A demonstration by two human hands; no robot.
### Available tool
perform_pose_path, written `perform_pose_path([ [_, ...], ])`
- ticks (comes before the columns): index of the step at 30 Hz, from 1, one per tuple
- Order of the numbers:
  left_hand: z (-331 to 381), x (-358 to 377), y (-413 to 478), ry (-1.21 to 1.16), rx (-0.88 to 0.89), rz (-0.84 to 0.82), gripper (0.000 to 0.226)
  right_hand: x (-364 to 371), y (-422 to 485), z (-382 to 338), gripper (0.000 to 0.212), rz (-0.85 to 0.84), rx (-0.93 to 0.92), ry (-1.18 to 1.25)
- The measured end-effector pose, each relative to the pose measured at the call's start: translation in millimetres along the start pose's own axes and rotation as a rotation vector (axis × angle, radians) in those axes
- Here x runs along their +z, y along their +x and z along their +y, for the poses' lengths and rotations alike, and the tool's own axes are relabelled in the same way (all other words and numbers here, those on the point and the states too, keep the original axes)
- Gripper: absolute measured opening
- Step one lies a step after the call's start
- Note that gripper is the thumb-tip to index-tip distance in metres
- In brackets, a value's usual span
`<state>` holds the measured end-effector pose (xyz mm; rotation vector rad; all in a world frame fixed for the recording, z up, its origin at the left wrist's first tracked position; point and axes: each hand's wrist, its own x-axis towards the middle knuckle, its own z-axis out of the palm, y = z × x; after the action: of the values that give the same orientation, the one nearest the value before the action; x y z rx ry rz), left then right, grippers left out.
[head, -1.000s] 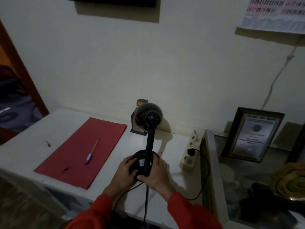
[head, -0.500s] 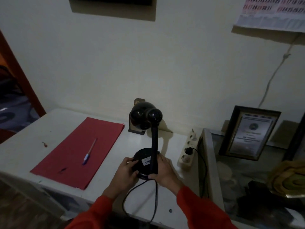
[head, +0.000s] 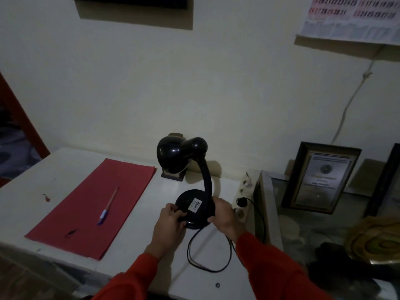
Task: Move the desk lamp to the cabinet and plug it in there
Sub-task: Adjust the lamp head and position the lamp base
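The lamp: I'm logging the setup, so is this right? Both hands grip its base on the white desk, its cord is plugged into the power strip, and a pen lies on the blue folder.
One thing is off: the head view shows the pen on a red folder, not blue.

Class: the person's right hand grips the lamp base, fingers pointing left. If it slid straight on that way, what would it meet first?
The lamp base itself, since the right hand is already against it. Beyond it, probably the left hand on the other side; depth is unclear.
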<state>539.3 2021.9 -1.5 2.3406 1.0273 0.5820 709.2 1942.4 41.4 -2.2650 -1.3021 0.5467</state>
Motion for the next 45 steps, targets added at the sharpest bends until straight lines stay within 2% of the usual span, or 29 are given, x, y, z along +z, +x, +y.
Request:
perform_pose_path([
  [3, -1, 4, 13, -0.046, 0.03, -0.047, 0.021, -2, 8, 4, 0.059, 0.016, 0.024, -0.017],
  [6, 0, 13, 19, -0.117, -0.044, -0.063, 0.02, -4, 16, 8, 0.054, 0.014, 0.024, 0.004],
  [14, 9, 27, 32, -0.034, -0.095, 0.015, 0.04, -13, 45, 16, 0.047, 0.01, 0.0, 0.064],
  [19, 19, 35, 46, 0.034, -0.123, 0.025, 0.059, -18, 66, 27, 0.034, 0.005, -0.05, 0.084],
  [23, 25, 43, 53, 0.07, -0.139, 0.069, 0.064, -21, 78, 32, 0.025, 0.013, -0.058, 0.087],
  [25, 27, 46, 58, 0.075, -0.135, 0.101, 0.064, -24, 85, 33, 0.03, -0.012, -0.073, 0.111],
  [28, 30, 48, 67, 0.086, -0.15, 0.108, 0.064, -28, 95, 32, 0.053, -0.067, -0.069, 0.159],
  [31, 33, 50, 77, 0.086, -0.165, 0.125, 0.066, -30, 105, 32, 0.061, -0.099, -0.068, 0.161],
  [35, 37, 53, 87, 0.087, -0.201, 0.146, 0.08, -36, 119, 33, 0.077, -0.143, -0.094, 0.17],
  [38, 37, 57, 94, 0.073, -0.223, 0.18, 0.069, -39, 126, 31, 0.081, -0.143, -0.103, 0.18],
  [45, 30, 63, 96, 0.009, -0.2, 0.208, 0.069, -38, 130, 32, 0.08, -0.137, -0.132, 0.182],
])
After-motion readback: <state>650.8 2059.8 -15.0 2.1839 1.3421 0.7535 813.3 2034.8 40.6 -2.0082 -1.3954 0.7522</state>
